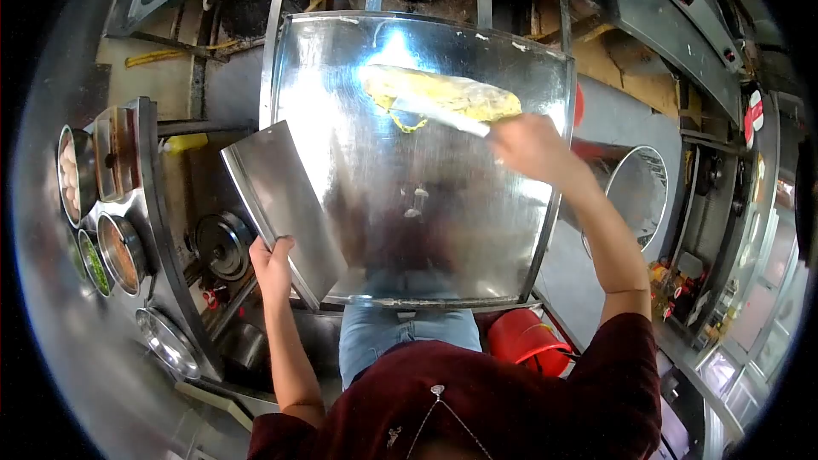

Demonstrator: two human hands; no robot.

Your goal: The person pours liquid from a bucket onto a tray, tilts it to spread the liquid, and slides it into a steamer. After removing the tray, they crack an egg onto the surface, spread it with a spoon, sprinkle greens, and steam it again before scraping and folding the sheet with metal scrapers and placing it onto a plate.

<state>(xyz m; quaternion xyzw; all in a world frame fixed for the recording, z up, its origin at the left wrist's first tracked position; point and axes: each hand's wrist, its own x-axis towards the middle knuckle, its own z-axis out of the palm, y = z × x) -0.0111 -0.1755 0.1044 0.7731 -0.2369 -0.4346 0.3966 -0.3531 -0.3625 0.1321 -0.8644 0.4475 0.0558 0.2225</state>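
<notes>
A large shiny steel griddle (443, 221) fills the middle of the head view. On its far part lies a long yellow egg roll (443, 92) with a few loose yellow strands beside it. My right hand (530, 146) grips a pale flat spatula (443, 115) whose blade lies against the roll. My left hand (273, 260) holds the near corner of a flat rectangular metal sheet (285, 204), which is tilted over the griddle's left edge.
At the left, a steel counter (158, 204) carries several round tubs of food (119, 251) and a lid (169, 342). A black burner (223, 243) sits below the sheet. A red bucket (527, 342) stands near my legs. A round metal bowl (641, 192) is at right.
</notes>
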